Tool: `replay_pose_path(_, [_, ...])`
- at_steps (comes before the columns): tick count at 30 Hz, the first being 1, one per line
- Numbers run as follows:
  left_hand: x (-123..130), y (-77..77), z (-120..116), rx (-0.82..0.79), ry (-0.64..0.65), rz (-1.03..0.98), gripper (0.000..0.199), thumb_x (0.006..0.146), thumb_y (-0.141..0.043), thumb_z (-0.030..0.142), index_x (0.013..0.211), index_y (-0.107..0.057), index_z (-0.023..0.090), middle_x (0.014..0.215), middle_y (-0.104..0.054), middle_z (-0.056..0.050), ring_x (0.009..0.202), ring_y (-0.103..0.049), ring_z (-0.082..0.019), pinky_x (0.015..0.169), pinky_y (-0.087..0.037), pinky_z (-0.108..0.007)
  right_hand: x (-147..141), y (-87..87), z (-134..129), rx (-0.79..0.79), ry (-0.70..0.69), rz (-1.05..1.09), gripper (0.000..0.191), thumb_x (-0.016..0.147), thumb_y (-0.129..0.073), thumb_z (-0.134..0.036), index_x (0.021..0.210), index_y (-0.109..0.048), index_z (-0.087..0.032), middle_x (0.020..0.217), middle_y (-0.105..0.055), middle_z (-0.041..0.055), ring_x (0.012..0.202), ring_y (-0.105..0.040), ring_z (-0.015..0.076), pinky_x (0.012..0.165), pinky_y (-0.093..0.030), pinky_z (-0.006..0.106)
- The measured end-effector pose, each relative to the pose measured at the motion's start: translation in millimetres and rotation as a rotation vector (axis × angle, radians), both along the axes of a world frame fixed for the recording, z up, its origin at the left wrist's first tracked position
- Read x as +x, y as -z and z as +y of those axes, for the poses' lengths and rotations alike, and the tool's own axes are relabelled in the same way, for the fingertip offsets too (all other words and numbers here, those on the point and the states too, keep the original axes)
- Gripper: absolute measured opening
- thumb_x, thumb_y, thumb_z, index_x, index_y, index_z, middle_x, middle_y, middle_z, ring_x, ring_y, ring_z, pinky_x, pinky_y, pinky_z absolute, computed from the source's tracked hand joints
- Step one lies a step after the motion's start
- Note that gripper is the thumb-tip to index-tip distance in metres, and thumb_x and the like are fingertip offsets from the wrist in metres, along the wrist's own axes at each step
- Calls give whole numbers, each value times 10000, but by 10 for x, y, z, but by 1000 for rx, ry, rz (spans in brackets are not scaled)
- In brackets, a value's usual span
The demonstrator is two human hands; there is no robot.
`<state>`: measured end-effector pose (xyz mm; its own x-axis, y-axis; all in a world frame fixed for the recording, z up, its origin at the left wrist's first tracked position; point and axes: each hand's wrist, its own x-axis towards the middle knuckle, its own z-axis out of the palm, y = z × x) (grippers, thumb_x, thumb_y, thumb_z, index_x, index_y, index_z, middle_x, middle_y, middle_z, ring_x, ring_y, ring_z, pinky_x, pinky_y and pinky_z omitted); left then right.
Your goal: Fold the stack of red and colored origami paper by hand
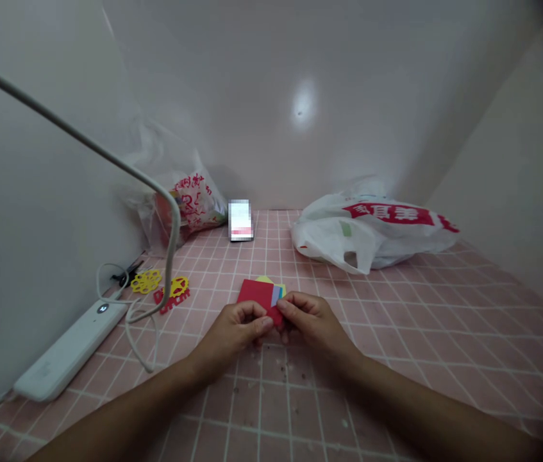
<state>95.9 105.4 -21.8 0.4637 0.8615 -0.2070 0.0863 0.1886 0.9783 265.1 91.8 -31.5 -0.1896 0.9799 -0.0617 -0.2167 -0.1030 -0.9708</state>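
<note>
A red sheet of paper (256, 295) lies low over the pink checked tabletop (444, 321) at the centre. Edges of yellow, blue and pink sheets (277, 292) stick out from under it on the right. My left hand (237, 324) pinches the red sheet's near edge between thumb and fingers. My right hand (307, 317) grips the same edge just to the right, its fingertips touching those of the left hand. Both forearms reach in from the bottom of the view.
Yellow and red paper cut-outs (165, 289) and black scissors (127, 273) lie at the left near a white lamp base (69, 350) with its bent arm and cord. A phone (241, 220) leans on the back wall. Plastic bags sit at back left (184, 199) and back right (372, 231).
</note>
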Motion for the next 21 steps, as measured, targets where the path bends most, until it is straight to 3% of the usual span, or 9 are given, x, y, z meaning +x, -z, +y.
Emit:
replay_pose_path(8, [-55,19,81,99,-15,154,313,804,-622,429,648,-520,177,528,-467,56,473,-401,-97,492,-311,-227,-14,12,10,-61,88,56,356,774,-688,-451,618,-524,-175,504,-548,-33,392,-447,80,421,-306,215])
replay_pose_path(10, [-59,-2,68,310,-83,240,296,818,-621,420,667,-540,178,606,-523,24,561,-482,-133,553,-384,-253,-11,8,18,-44,127,26,367,769,-685,-466,611,-528,-175,502,-545,-32,392,-444,82,419,-302,218])
replay_pose_path(12, [-47,-21,31,691,-195,351,233,755,-723,378,824,-609,187,842,-621,-40,799,-573,-207,735,-463,-330,-14,-3,17,-47,164,3,377,761,-682,-480,602,-525,-176,498,-537,-33,387,-436,83,415,-295,220])
replay_pose_path(13, [-36,-25,7,877,-225,399,301,709,-775,359,915,-624,199,957,-633,-70,914,-574,-246,822,-465,-380,-20,-11,11,-58,165,2,382,758,-678,-487,598,-522,-178,493,-531,-34,383,-432,83,414,-293,222])
replay_pose_path(14, [-25,-24,-18,1024,-211,439,319,712,-780,336,962,-630,208,1014,-636,-89,963,-567,-265,866,-459,-413,-28,-20,1,-69,152,5,385,757,-674,-492,595,-520,-178,488,-525,-36,381,-428,84,415,-292,224])
replay_pose_path(16, [-7,-15,-60,1178,-122,508,153,812,-688,270,944,-643,209,967,-652,-97,913,-576,-253,842,-467,-405,-50,-39,-29,-90,99,13,388,760,-671,-492,593,-515,-179,475,-510,-40,380,-410,80,418,-280,225])
replay_pose_path(17, [-2,-10,-74,1198,-77,523,58,862,-620,234,904,-649,206,916,-658,-94,871,-581,-240,818,-470,-387,-61,-49,-46,-99,65,15,394,766,-669,-494,592,-509,-178,470,-500,-43,381,-399,76,419,-269,224])
replay_pose_path(19, [-3,-7,-84,1137,-53,500,132,904,-535,188,830,-644,200,837,-661,-83,821,-588,-220,786,-462,-358,-77,-65,-71,-103,16,23,414,796,-639,-519,606,-511,-175,471,-482,-46,388,-381,72,422,-247,223])
replay_pose_path(21, [-13,-20,-75,938,-131,404,125,895,-546,199,801,-628,194,800,-656,-65,789,-593,-205,762,-453,-338,-83,-68,-76,-70,-5,36,436,846,-566,-559,649,-530,-172,503,-486,-41,407,-392,77,435,-260,225])
